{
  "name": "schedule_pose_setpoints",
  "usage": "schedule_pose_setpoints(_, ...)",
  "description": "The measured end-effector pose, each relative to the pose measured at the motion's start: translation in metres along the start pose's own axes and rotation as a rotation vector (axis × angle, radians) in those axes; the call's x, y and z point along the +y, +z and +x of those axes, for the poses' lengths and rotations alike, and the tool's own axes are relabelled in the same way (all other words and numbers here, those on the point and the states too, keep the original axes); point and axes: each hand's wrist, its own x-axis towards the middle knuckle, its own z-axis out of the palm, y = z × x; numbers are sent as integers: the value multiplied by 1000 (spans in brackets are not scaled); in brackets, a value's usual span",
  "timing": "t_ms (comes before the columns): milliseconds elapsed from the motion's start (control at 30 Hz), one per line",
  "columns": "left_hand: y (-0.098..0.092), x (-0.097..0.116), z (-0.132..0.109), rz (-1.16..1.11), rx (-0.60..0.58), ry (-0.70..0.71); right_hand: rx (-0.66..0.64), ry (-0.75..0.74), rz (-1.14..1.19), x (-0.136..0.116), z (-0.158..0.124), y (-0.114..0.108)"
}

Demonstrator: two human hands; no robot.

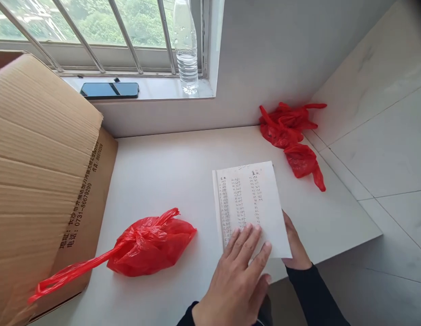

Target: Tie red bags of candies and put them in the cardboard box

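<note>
Three columns of dark handwriting (238, 194) already mark the white rectangular paper notebook (272, 215) over the white worktop (156, 172); its lower right looks unfilled. Our left hand (236, 276) rests slightly spread fingers on it; we cannot tell how our right hand (296, 243), fingers hidden, holds its edge.

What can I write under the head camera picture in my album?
Left hand on a handwritten page, right hand at its edge, a red plastic bag nearby on the white tabletop.

Both long sleeves (314, 294) are plain black.
</note>
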Motion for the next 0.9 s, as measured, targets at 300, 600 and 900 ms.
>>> schedule_pose_setpoints(300,25,-14,-14,325,-23,180,51,-4,37,-2,6,14)
schedule_pose_setpoints(600,28,-15,-12,318,75,139,87,-1,51,2,8,12)
schedule_pose_setpoints(900,25,-15,-9,355,64,98,64,25,52,-1,8,13)
